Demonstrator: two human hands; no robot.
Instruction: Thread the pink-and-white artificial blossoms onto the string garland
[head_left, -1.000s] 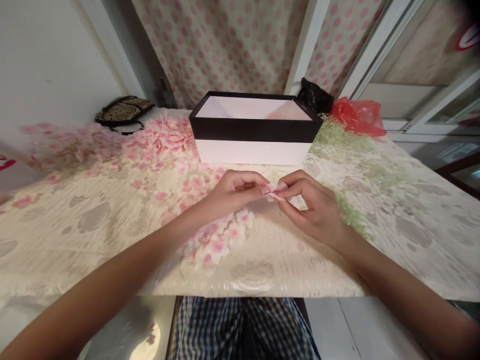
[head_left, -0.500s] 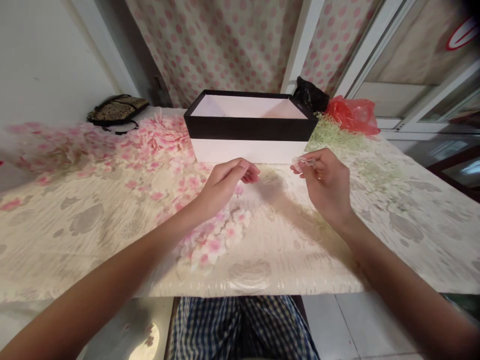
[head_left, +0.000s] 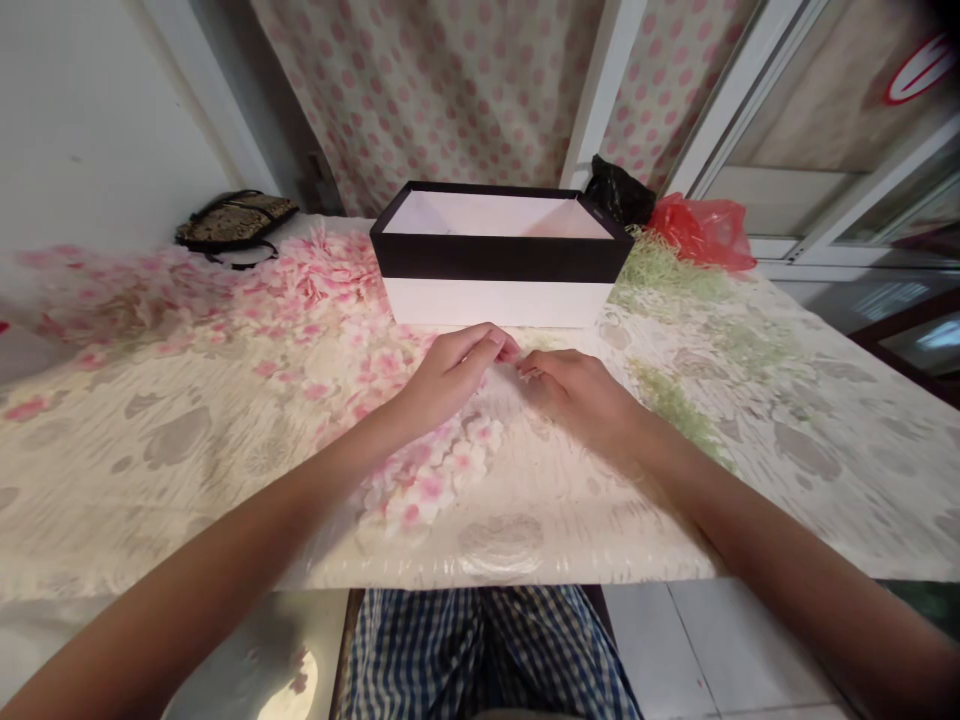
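Note:
In front of the box, my left hand (head_left: 457, 368) hovers low with its fingers curled together; what they hold, if anything, is hidden. My right hand (head_left: 581, 390) is closed close beside it, the fingertips of both hands nearly meeting. A small whitish scrap (head_left: 531, 374) shows at my right fingertips, too blurred to name more exactly. Beyond the hands stands an open white box (head_left: 499, 302) with a black rim. Pink and white artificial blossoms (head_left: 427, 488) lie under and beside my left forearm. Pale green shredded filler (head_left: 679, 405) lies by my right forearm.
More pink blossoms (head_left: 322, 265) spread over the table's left side. A heap of green shreds (head_left: 667, 268) lies right of the box, near a red plastic bag (head_left: 705, 232) and a black bag (head_left: 619, 192). A patterned pouch (head_left: 236, 218) sits at the back left.
My right hand has moved left and slightly down, bringing the whitish scrap close to my left fingertips. It has uncovered green shreds on the cloth. My left hand has barely moved.

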